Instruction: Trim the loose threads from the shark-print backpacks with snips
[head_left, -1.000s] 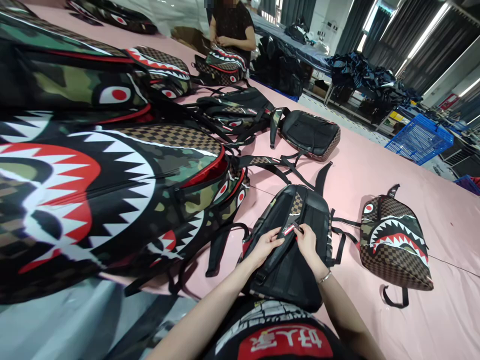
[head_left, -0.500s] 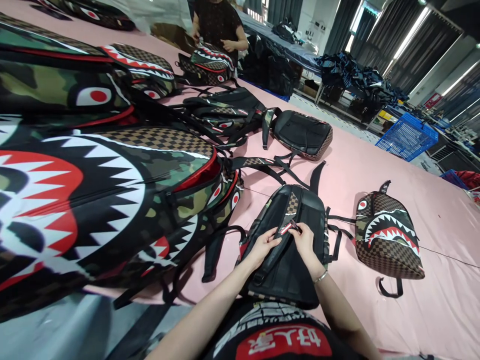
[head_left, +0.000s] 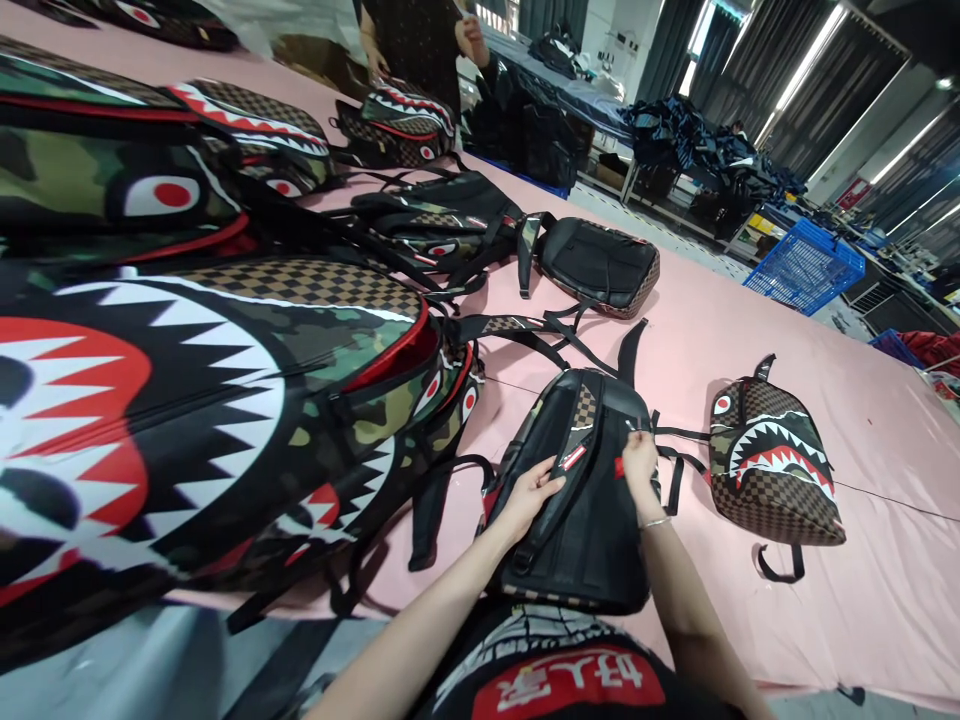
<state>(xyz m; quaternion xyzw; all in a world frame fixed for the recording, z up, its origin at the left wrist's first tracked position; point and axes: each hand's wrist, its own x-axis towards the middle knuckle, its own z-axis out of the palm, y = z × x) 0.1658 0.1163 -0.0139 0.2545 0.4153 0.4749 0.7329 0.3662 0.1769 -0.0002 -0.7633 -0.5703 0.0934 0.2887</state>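
Observation:
A black backpack (head_left: 600,540) lies with its strap side up on the pink table, close to my body. My left hand (head_left: 531,492) pinches the edge of its shoulder strap (head_left: 553,510), beside a small red and white label (head_left: 574,458). Over the right side of the same backpack is my right hand (head_left: 639,460), its fingers closed. Something small and thin shows at those fingertips, and a bit of red (head_left: 619,467) lies just left of the hand; I cannot make out what they are.
Large shark-mouth backpacks (head_left: 217,390) crowd the left. A small checkered backpack (head_left: 780,470) lies to the right, a black one (head_left: 600,262) farther back. Across the pink table (head_left: 885,450) stands a person (head_left: 412,45) behind another bag. A blue crate (head_left: 806,268) is beyond the edge.
My right hand has moved right, away from the strap label, to the backpack's right side. My left hand stays on the strap. The person across the table has raised one hand.

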